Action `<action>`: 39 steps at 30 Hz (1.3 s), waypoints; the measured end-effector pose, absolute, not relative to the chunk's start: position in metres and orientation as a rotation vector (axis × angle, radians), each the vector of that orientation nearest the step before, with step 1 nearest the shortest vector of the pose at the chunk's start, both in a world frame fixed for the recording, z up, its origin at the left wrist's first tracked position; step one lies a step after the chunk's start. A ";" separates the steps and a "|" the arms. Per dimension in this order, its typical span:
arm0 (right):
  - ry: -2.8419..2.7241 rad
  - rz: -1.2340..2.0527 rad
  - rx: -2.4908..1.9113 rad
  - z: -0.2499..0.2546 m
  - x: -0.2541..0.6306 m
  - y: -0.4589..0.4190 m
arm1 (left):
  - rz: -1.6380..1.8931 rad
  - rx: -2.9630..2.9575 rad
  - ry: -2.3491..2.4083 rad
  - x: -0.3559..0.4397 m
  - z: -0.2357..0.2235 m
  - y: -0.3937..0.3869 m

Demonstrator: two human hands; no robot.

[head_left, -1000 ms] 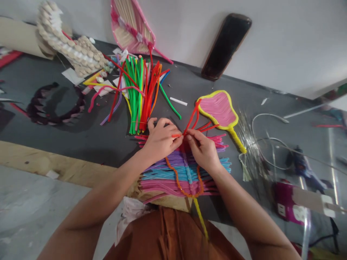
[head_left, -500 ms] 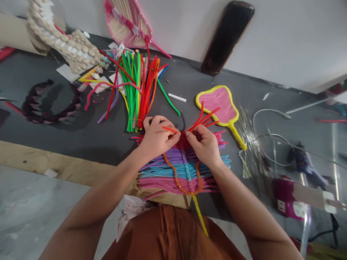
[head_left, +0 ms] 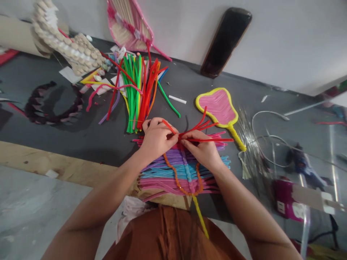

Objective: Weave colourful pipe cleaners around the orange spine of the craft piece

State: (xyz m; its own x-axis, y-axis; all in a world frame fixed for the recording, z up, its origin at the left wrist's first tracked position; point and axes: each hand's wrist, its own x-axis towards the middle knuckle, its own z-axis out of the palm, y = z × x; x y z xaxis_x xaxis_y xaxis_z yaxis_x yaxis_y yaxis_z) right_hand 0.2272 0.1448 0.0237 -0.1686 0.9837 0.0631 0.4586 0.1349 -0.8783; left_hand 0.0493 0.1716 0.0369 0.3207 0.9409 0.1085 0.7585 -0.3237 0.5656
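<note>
Red pipe cleaners (head_left: 202,126) fan out at the top of a row of coloured pipe cleaners. My left hand (head_left: 158,139) pinches red pipe cleaner near the middle, one red end poking up past its fingers. Close beside it, my right hand (head_left: 203,148) is closed on a red pipe cleaner whose free end points right. Below lie purple, blue (head_left: 157,171) and pink pipe cleaners (head_left: 159,183), set crosswise on a central stem. A yellow twisted stem (head_left: 200,216) hangs down toward me. An orange pipe cleaner (head_left: 176,177) curves in a U over the rows.
A bundle of green and red pipe cleaners (head_left: 132,94) lies behind my left hand. A pink fan with yellow edging (head_left: 218,106) lies to the right. A phone (head_left: 226,41) leans on the wall. A dark headband (head_left: 51,104) sits left; a glue gun (head_left: 306,162) sits right.
My right hand has moved slightly left, closer to my left hand. A red pipe cleaner now stretches out to the right across its fingers.
</note>
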 end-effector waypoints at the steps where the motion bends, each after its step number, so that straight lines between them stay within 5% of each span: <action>1: -1.778 0.911 -1.404 0.023 0.227 0.144 | 0.611 2.159 1.523 0.049 0.038 0.171; 11: -1.985 0.665 -1.497 0.021 0.226 0.143 | 0.675 2.178 1.673 0.022 0.056 0.165; 17: -1.975 0.647 -1.494 0.020 0.226 0.142 | 1.148 2.436 1.680 0.014 0.100 0.115; 21: -1.937 0.696 -1.444 0.020 0.228 0.141 | 0.675 2.836 1.100 0.047 0.087 0.100; 27: -1.975 0.680 -1.407 0.016 0.230 0.143 | 0.167 2.855 1.343 0.061 0.047 0.124; 39: -1.948 0.689 -1.463 0.019 0.229 0.143 | -0.065 2.830 1.363 0.057 0.045 0.116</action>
